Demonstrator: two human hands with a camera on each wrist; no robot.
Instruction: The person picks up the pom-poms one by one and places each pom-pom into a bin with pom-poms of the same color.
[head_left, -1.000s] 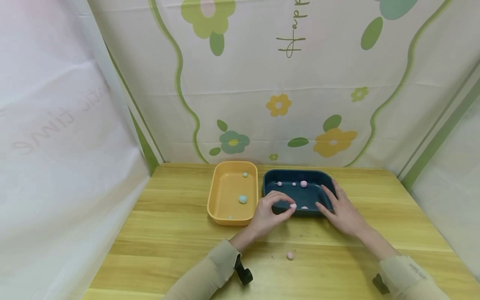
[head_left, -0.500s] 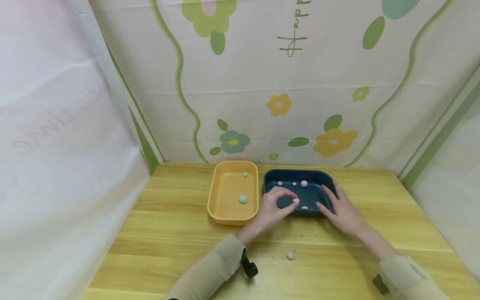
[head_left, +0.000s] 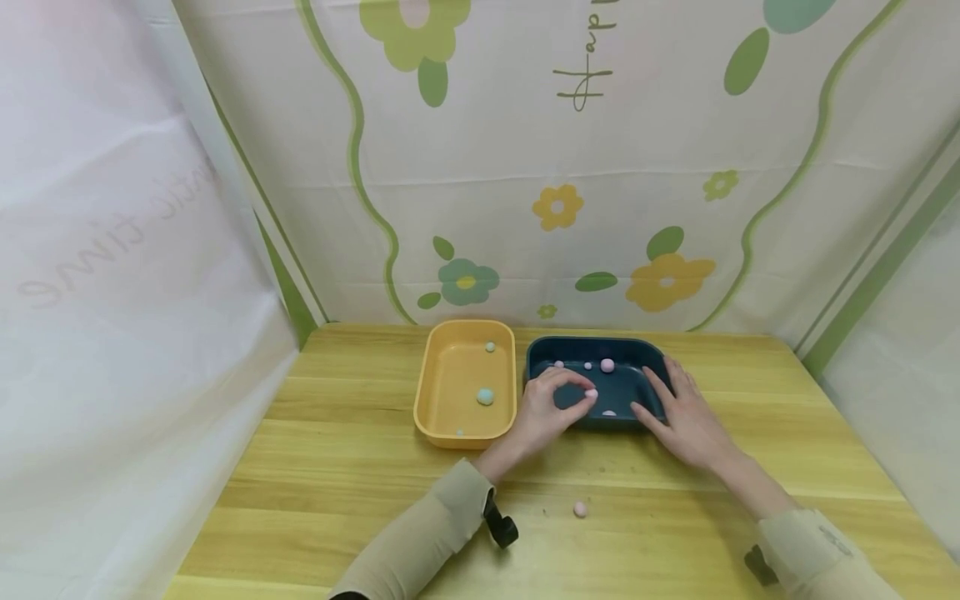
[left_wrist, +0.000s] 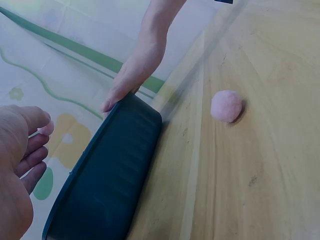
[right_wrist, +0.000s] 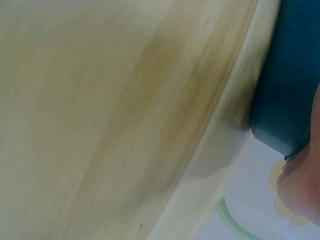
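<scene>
My left hand (head_left: 546,410) pinches a small pink ball (head_left: 592,394) between thumb and forefinger above the dark blue tray (head_left: 577,340). In the left wrist view that ball (left_wrist: 46,128) shows at the fingertips, with the other fingers loosely bent. My right hand (head_left: 688,425) rests on the tray's right end, its fingers spread over the rim and nothing pinched. Inside the tray lie several pink balls, one larger (head_left: 607,365), one partly hidden behind the front wall (head_left: 609,414). Another pink ball (head_left: 580,509) lies on the table in front; the left wrist view shows it close up.
A yellow tray (head_left: 420,392) stands left of the blue one, holding a larger pale green ball (head_left: 485,397) and two small ones. The wooden table (head_left: 322,467) meets a flower-printed cloth (head_left: 495,225) behind. Small specks lie on the wood before the blue tray.
My left hand has moved up and slightly right, carrying the pinched pink ball from the tray's front rim to above its inside. My right hand has stayed on the tray.
</scene>
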